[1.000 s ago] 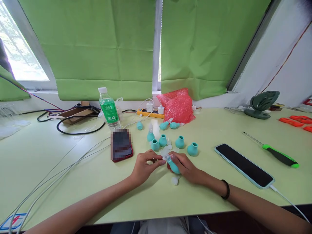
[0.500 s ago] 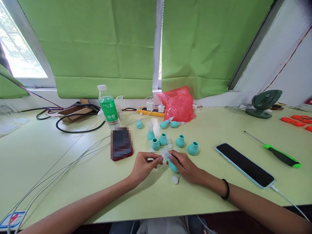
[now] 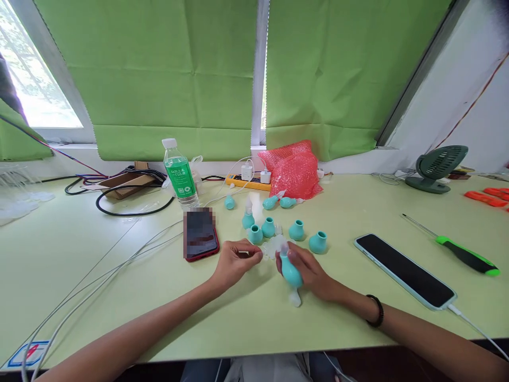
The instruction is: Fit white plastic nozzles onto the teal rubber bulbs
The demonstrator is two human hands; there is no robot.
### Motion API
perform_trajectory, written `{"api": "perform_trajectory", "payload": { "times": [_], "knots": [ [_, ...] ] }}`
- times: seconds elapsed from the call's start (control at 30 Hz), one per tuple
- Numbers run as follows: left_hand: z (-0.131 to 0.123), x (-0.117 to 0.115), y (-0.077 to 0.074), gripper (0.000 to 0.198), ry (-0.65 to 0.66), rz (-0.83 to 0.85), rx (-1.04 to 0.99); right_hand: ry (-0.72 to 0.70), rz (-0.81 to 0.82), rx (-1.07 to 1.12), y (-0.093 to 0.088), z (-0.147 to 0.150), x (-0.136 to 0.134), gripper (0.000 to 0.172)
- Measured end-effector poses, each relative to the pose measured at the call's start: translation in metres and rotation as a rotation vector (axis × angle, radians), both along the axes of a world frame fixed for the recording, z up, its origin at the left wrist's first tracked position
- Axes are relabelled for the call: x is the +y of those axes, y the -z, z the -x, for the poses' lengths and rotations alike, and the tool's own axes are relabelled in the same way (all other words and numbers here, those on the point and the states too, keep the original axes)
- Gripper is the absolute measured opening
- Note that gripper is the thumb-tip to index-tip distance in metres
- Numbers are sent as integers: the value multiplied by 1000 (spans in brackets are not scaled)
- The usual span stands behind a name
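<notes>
My right hand [image 3: 308, 270] grips a teal rubber bulb [image 3: 290, 271] with a clear nozzle at its top, held upright just above the table. My left hand [image 3: 234, 261] is pinched shut beside it, its fingertips on a small clear plastic piece [image 3: 258, 255]. A heap of clear tips [image 3: 273, 246] lies between the hands. Behind them stand several open teal bulbs [image 3: 296, 230], and one with a white tip [image 3: 248, 217]. A loose clear cap [image 3: 295, 298] rests under my right wrist.
A red phone [image 3: 201, 240] lies left of the hands, and a light-blue phone [image 3: 403, 269] on a cable lies to the right. Green-handled screwdriver [image 3: 465, 255], water bottle [image 3: 178, 175], pink bubble wrap [image 3: 293, 170], power strip [image 3: 248, 183], desk fan [image 3: 435, 168], cables [image 3: 119, 254].
My right hand has tipped the teal bulb up from lying flat to upright and drawn it slightly right. My left hand has come away from the bulb, still pinched.
</notes>
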State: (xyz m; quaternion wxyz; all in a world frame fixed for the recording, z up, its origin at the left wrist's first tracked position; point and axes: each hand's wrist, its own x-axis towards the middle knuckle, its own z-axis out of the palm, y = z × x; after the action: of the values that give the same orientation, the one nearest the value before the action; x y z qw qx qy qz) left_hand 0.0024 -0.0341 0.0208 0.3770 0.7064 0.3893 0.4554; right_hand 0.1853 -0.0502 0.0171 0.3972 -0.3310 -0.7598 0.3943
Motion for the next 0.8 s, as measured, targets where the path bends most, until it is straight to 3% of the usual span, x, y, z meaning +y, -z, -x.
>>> {"api": "perform_trajectory", "payload": {
  "times": [0.1,0.2,0.27,0.4,0.57,0.7,0.8],
  "knots": [
    [5,10,6,14,-85,-217,118,67,-6,129,-5,-4,2,31],
    [6,16,13,14,-114,-464,281,139,-117,26,-7,-5,3,26],
    [6,17,15,15,-123,-537,351,185,-193,-68,-5,-4,4,22],
    [3,8,8,16,-119,-565,320,236,-370,-185,2,1,6,22],
    [1,-7,-4,21,59,-493,353,365,-627,-253,11,0,8,22],
    [-1,-9,-4,27,81,-473,566,225,-665,-305,14,-2,6,18],
    [-2,-9,-6,28,205,-457,702,82,-618,-315,10,-3,3,17]
  ]
}}
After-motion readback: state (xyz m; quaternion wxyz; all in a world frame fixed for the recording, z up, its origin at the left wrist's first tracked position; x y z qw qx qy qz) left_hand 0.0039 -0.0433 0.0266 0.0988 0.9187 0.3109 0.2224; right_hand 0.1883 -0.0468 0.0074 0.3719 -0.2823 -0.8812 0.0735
